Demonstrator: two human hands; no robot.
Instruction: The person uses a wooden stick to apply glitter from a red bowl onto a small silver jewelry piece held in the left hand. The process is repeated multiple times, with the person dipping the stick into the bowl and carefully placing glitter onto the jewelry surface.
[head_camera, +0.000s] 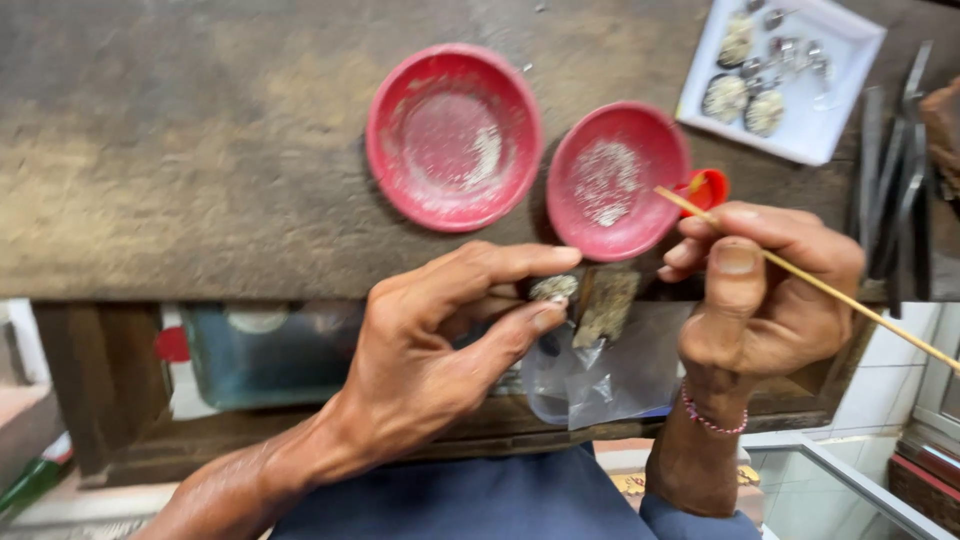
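From the head camera, the step in hand looks like fine work on a small glittery piece (554, 288), pinched between thumb and forefinger of the left hand (440, 345) at the bench edge (200, 250), just below the smaller red dish (612, 180). The right hand (765, 290) grips a thin wooden stick (800, 272), its tip over that dish. Next probably calls for steady, precise aim. Both wrists angle inward.

Two dishes on bench: larger dish (454, 135) left, smaller dish (617, 180) right, tray (845, 60) further right behind, both hands nearer the person.
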